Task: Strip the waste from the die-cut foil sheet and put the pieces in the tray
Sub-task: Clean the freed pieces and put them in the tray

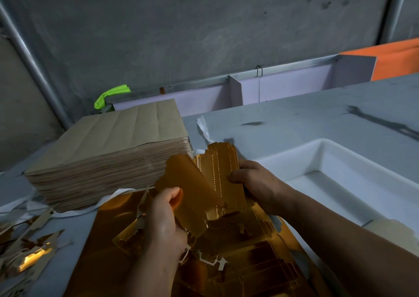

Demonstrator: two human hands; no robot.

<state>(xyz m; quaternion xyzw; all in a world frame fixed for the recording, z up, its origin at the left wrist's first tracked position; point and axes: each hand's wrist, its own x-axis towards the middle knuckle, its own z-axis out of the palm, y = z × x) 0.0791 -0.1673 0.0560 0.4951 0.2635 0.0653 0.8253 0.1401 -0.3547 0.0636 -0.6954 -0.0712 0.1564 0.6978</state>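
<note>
Left hand (166,217) and right hand (256,181), a little apart, each grip the gold foil pieces (192,187), raised just left of the white tray (340,160). The foil sheet (108,240) lies beneath them, with scraps (29,251) farther left of the tray.

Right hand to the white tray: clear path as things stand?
Probably yes. The right hand, gripping a gold foil piece, is right beside the white tray, and nothing shows between them.

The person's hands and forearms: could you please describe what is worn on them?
Nothing that shows: the left hand and right hand are bare, with no gloves, rings or watch. Both forearms look bare, with no sleeve in view, though the right one is shadowed.
</note>
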